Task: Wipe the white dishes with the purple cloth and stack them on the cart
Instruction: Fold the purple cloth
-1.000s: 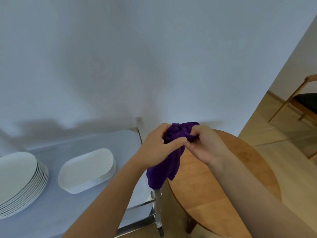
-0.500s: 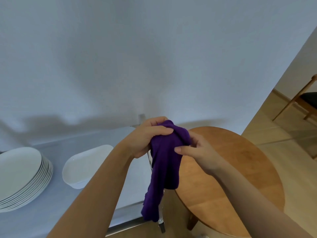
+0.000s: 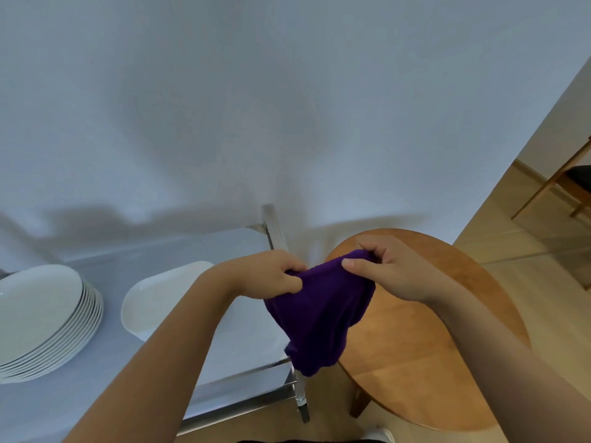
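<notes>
The deep purple cloth is soft, matt fabric with a slightly fuzzy nap. On the left, the stack of round white plates looks like glazed ceramic, smooth with a faint sheen, as does the oblong white dish beside it. The cart has a pale, smooth matt top and brushed metal posts and rails. The round table on the right is warm brown wood, smooth with a satin finish. The far wall is matt white.
</notes>
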